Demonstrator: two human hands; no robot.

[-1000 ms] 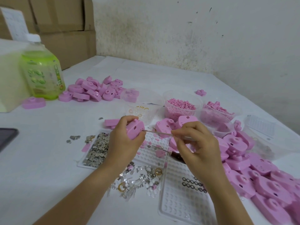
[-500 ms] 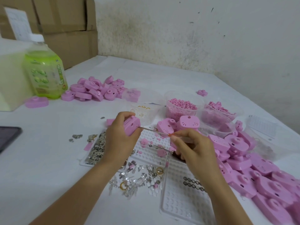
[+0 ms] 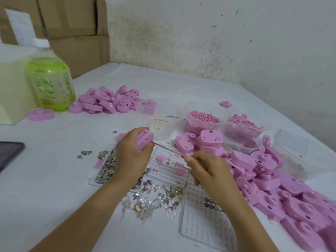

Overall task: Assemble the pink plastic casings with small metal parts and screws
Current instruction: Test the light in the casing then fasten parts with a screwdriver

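Holding a pink casing [image 3: 145, 140] edge-on above the table [image 3: 54, 179], the left hand [image 3: 133, 157] has its fingers curled shut around the casing's back and sides, leaving the near face bare. The right hand [image 3: 211, 176] pinches the handle end of a thin screwdriver [image 3: 167, 149] between thumb and fingertips, fingers narrow and closed on it, and the shaft runs up and left until its tip touches the casing's exposed face, probably at a screw hole, though the screw itself is too small to make out. Judging by its look, the casing is light, stiff moulded plastic with smooth faces that could slip, so a grip across its flat sides with the thumb bracing the edge seems right, firm enough to resist the push of the tool but not so hard as to spread the two halves. The screwdriver is slender and would skid off easily if tilted. Below the hands lie clear dimpled trays [image 3: 200, 224], a scatter of small metal parts [image 3: 107, 165] and rings, all tiny and easily knocked about. A large heap of casings [image 3: 272, 180] fills the right side, a smaller heap [image 3: 107, 101] sits far left beside a green bottle [image 3: 51, 82], and clear tubs [image 3: 205, 119] of pink bits stand behind.
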